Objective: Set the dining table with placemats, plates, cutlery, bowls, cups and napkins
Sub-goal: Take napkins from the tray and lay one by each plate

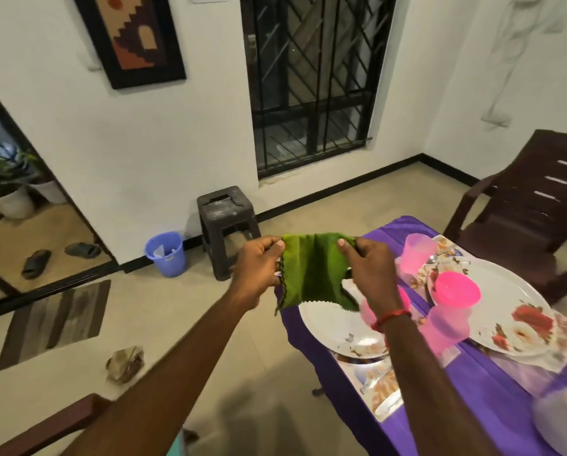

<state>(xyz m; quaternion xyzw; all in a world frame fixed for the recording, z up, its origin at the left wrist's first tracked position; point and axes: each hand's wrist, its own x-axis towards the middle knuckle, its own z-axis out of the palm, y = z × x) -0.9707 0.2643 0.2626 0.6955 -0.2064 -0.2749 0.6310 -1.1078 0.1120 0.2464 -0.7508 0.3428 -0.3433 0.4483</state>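
Two pinches: left hand (259,269), right hand (371,274) fingers hold green napkin (311,274) corners; near plate (331,327) partly hidden.

Pink cups (418,253) and a bowl (458,289) crowded the table (492,419) between two plates (502,284). Bare floor (236,340) lay open to its left, up to the stool (226,222).

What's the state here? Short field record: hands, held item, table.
left hand: pinches the green napkin at its upper left corner
right hand: pinches its upper right corner
green napkin: spread between both hands, hanging above the table's edge, not yet laid
table: purple cloth; white plate, floral plate, pink bowl, pink cup
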